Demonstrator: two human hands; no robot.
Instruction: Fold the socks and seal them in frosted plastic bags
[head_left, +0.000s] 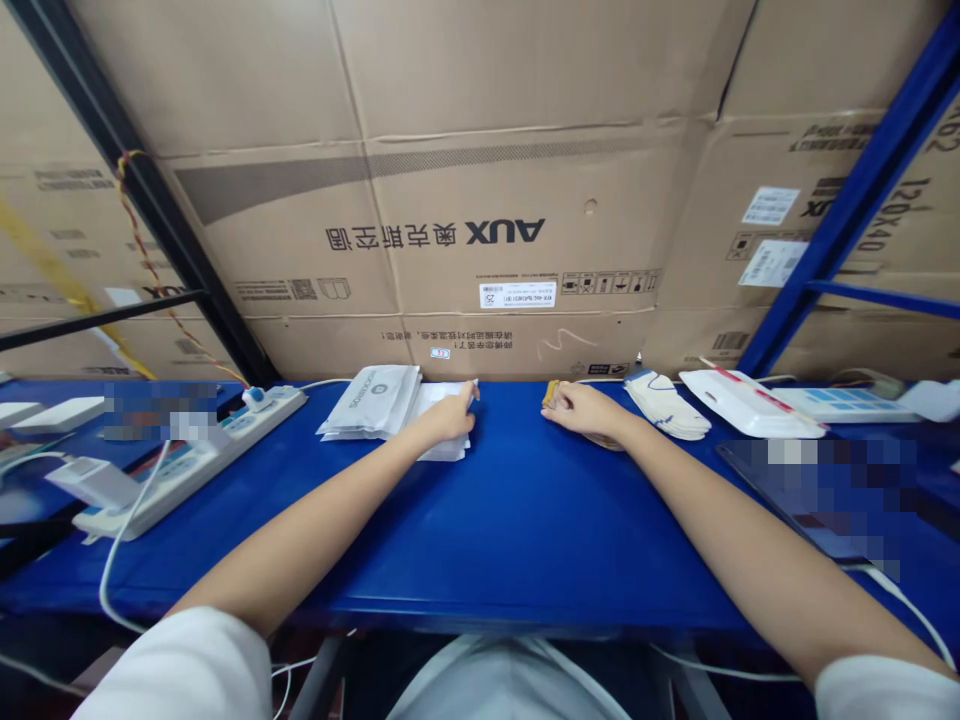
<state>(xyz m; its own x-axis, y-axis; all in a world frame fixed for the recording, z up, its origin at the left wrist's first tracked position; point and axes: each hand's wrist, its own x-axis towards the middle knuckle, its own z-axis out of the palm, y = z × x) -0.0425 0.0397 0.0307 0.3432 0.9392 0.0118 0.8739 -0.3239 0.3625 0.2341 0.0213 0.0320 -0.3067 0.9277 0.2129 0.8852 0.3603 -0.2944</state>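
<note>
On the blue table (pixel 517 520), toward its back edge, lie two stacks of flat white packets. The left stack (pixel 371 400) has grey print on top. My left hand (pixel 450 415) rests over the right stack (pixel 442 448), its fingers bent at the packets' right side; whether they grip a packet is unclear. Farther right, my right hand (pixel 574 408) is closed, with a small yellowish-brown thing (pixel 553 393) at its fingertips. Part of another brownish item (pixel 606 442) shows beneath that hand. Beside it lies a bundle of cream cloth gloves (pixel 666 405).
A white power strip (pixel 195 460) with plugs and cables runs along the left. To the right are a white tray (pixel 750 402) with a red-and-white stick, a white-and-blue keyboard-like item (pixel 847 404) and a dark tablet (pixel 795 500). Cardboard (pixel 450 180) stands behind.
</note>
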